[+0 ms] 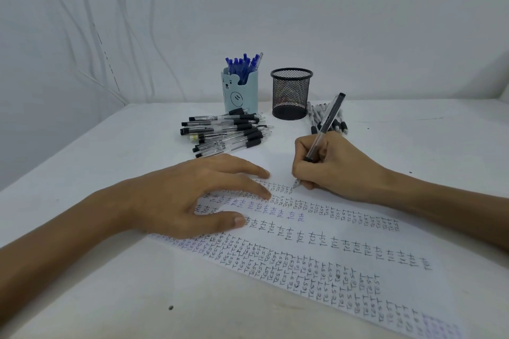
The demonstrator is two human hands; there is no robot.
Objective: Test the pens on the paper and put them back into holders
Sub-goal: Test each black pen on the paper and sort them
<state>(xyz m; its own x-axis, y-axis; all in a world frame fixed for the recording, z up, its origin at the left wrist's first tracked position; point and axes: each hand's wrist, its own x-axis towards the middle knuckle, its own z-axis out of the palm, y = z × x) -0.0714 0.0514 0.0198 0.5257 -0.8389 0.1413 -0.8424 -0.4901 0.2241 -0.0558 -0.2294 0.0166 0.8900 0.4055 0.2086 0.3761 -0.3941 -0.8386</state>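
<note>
I saw my left hand [192,195] lying flat on the near-left part of the white paper sheet [344,245], fingers straight and spread, pinning it down and holding nothing. Beyond it on the white table [82,283] lay a loose pile of clear-barrelled pens with black grips [228,131], none yet in a holder. Behind the pile stood the pale blue bear-faced holder [239,93], packed with blue-capped pens [242,63], so I judged the blue ones tested and returned. Next stood the black wire-mesh cup [291,93], which looked empty. My right hand [330,162] was curled round a clear black-capped pen [326,124] in a writing grip, its tip touching the sheet at the end of a row of small "TEST" marks. Just behind that hand lay a smaller bunch of black pens [336,124]; which bunch was tested I could not tell. The sheet carried many written rows, yet I judged every black pen had yet to reach the mesh cup.
</note>
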